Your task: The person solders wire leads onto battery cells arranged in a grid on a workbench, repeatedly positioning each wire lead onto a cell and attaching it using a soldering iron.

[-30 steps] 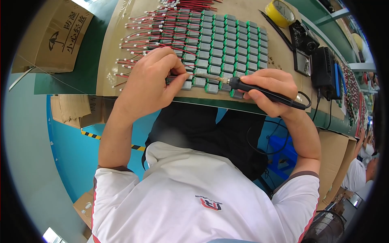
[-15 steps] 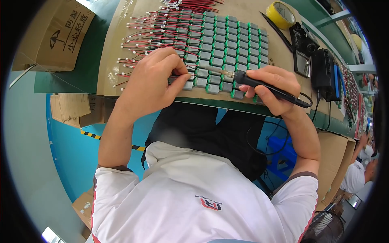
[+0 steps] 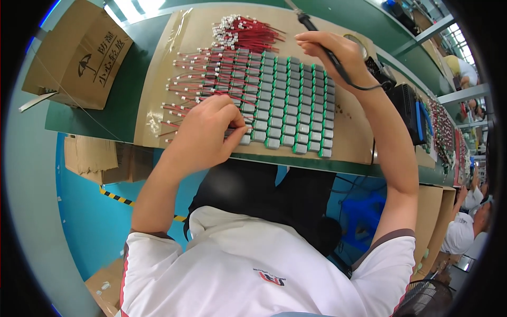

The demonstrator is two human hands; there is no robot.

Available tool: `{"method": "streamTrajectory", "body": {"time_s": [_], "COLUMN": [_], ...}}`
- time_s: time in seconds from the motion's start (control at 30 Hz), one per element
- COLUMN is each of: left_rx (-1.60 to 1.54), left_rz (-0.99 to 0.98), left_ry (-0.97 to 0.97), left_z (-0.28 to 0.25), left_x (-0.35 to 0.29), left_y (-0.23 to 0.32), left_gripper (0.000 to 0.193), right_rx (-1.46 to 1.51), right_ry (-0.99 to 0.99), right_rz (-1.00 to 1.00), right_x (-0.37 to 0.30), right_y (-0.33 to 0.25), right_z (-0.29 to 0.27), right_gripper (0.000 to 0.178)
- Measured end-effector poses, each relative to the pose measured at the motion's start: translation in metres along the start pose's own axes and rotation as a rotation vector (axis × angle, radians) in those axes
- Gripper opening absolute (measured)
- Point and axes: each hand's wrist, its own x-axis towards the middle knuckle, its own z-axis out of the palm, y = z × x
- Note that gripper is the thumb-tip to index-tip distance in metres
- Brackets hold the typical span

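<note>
My right hand is closed round the black handle of a soldering iron, raised beyond the far right of the rows, its metal tip pointing away. My left hand pinches thumb and forefinger together at the near edge of the rows; what lies between the fingertips is too small to make out. Beneath and beside it, grey battery cells with green end strips lie in close rows. Red and black wire leads with white connectors run across the left columns. A loose bundle of red leads lies behind.
Brown board covers the green bench. A cardboard box stands at the left. On the right are a tape roll, a black boxy unit and cables. Other people sit farther right.
My right hand has lifted the soldering iron from the near cells up to the far side. The left hand keeps its pinch by the near row. The view has shifted, so the bench appears lower.
</note>
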Motion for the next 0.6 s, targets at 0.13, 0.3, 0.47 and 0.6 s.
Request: {"method": "streamTrajectory", "body": {"time_s": [0.13,0.3,0.47,0.6], "left_rx": [-0.009,-0.036,-0.045,-0.044], "left_rz": [0.009,0.002,-0.017,-0.029], "left_ry": [0.004,-0.016,-0.018,-0.005], "left_z": [0.001,0.001,-0.002,-0.004], "left_x": [0.000,0.001,0.001,0.002], "left_y": [-0.001,-0.001,0.001,0.003], "left_gripper": [0.018,0.014,0.015,0.021], "right_rx": [-0.115,-0.064,-0.104,-0.144], "right_ry": [-0.069,-0.114,-0.150,-0.072], "right_rz": [-0.006,0.156,0.225,0.187], "right_x": [0.010,0.017,0.021,0.021], "right_y": [0.040,0.068,0.075,0.076], "right_z": [0.026,0.055,0.066,0.061], "right_gripper": [0.020,0.024,0.024,0.028]}}
